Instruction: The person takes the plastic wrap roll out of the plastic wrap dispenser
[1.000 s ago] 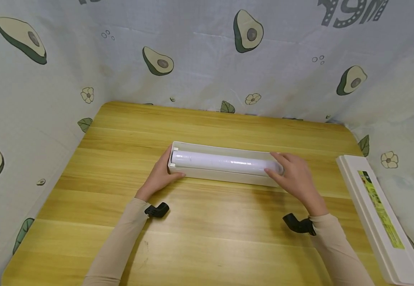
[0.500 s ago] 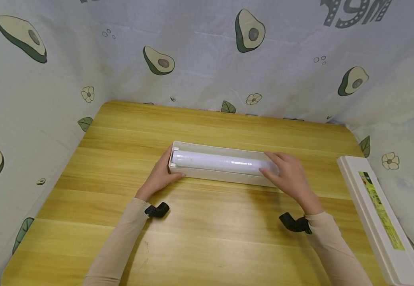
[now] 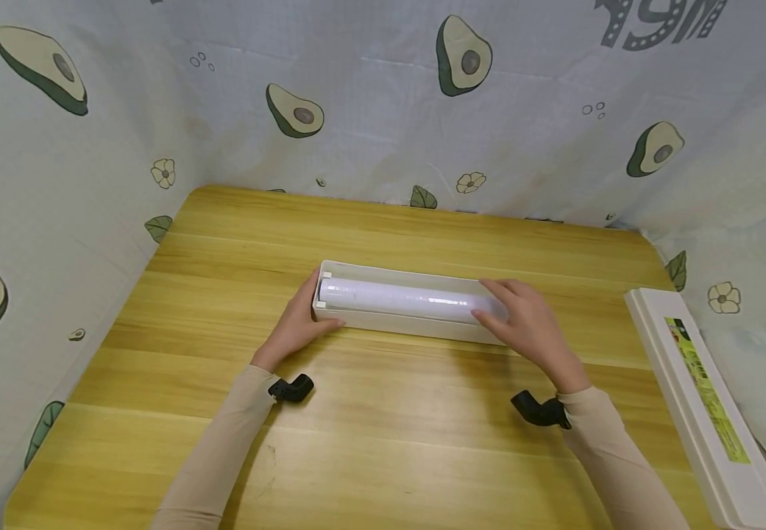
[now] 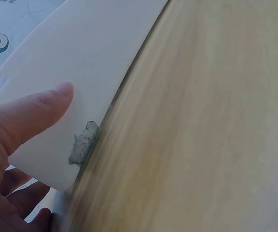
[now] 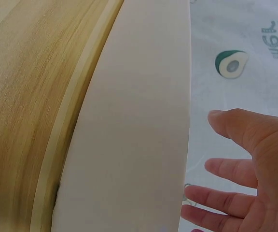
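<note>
White box (image 3: 409, 327), long and narrow, one: on the wooden table (image 3: 383, 434), around the middle, open side up. Long axis runs from my left to my right, almost crosswise before me, the right end slanting slightly nearer to me. Right end partly hidden by my hand.

Roll (image 3: 402, 298), pale and glossy, one: lying inside the box, its axis parallel to the long walls. Left end sits by two small white tabs (image 3: 326, 277); right end hidden.

Left hand (image 3: 295, 320): wrapped about the box's left end, thumb flat along the near wall, fingers round the end; a firm hold. Grey patch (image 4: 84, 144) on that near wall, low, by the corner.

Right hand (image 3: 530, 324): over the right end of the box, thumb and fingers spread well apart, closed round nothing. Whether the fingertips touch the roll, I cannot tell.

White cover (image 3: 687, 401), long, one, with a yellow-green label (image 3: 707, 386): at the table's right side, well apart from the box, its axis running away from me and leaning left at the far end.
</note>
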The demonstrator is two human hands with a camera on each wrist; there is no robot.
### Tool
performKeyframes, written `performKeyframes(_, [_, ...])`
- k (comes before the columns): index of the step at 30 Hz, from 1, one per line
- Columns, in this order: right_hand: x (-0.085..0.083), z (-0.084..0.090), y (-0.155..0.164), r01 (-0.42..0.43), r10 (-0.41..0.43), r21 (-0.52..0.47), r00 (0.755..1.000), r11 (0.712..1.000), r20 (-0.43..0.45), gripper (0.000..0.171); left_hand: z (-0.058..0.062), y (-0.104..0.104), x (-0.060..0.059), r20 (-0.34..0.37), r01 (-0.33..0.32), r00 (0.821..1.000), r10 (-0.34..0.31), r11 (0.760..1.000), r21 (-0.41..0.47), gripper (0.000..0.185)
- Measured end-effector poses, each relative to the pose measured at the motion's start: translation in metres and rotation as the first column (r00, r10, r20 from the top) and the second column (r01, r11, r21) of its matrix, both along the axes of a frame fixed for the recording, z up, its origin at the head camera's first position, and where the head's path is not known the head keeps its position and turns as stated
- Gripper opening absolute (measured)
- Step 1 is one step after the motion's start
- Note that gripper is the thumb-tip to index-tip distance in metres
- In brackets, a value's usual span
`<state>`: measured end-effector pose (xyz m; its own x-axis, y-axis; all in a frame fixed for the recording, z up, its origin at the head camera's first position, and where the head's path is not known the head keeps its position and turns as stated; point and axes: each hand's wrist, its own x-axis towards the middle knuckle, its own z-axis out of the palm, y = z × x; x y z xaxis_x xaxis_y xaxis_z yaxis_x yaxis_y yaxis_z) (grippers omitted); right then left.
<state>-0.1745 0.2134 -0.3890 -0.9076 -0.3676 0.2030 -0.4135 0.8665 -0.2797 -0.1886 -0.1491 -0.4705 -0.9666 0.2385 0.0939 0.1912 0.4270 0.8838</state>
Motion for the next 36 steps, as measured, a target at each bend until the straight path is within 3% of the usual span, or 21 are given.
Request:
performKeyframes(10, [-0.005,-0.002,-0.009,-0.027,0.027,-0.012,1.0,1.0,0.004,0.055,-0.002,0.0,-0.002,0.005,-0.005,1.0,0.006,1.0,-0.018,0.105])
performKeyframes(19, [-0.007,-0.004,-0.017,-0.032,0.032,-0.003,0.998,0.999,0.062,0.056,-0.002,0.0,-0.002,0.014,-0.001,1.0,0.001,1.0,-0.012,0.105])
performKeyframes(36, [-0.008,-0.005,-0.022,-0.099,0.098,0.009,0.994,0.995,0.043,0.052,-0.002,-0.001,-0.001,0.013,-0.002,1.0,0.002,1.0,-0.019,0.106])
